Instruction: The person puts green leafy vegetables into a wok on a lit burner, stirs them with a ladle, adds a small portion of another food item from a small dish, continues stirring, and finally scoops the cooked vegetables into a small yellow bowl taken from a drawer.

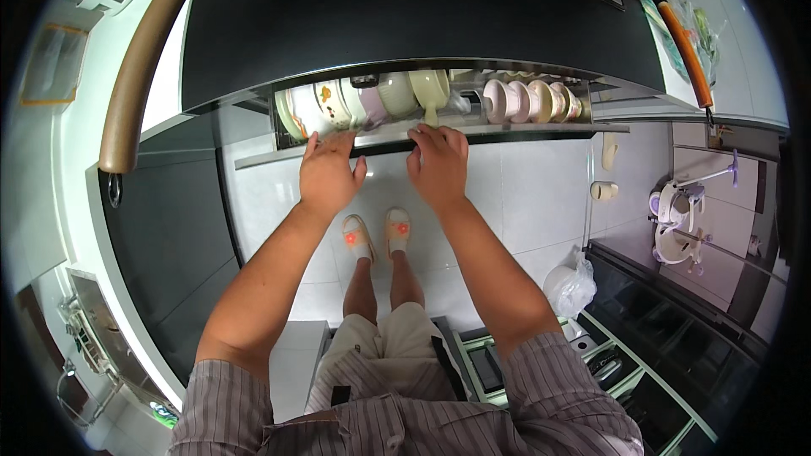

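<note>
A drawer (pixel 374 139) full of dishes stands partly pulled out below a black cooktop. My left hand (pixel 329 171) rests on its front edge towards the left, palm down with fingers over the rim. On the same edge near the middle lies my right hand (pixel 440 161), its fingers bent at the rim. Upright bowls fill the drawer's left half, among them a white bowl with a printed pattern (pixel 326 104) and a mauve bowl (pixel 372 104). A pale green handled bowl (pixel 431 92) stands just above my right hand. Small pink and yellow dishes (pixel 523 101) line the right part.
Above the drawer spreads the black cooktop (pixel 405 19). Pan handles project at both sides, a brown wooden one (pixel 149 69) left and an orange one (pixel 684 54) right. Behind on the right are a white plastic bag (pixel 573 285) and another opened drawer with green dividers (pixel 640 373).
</note>
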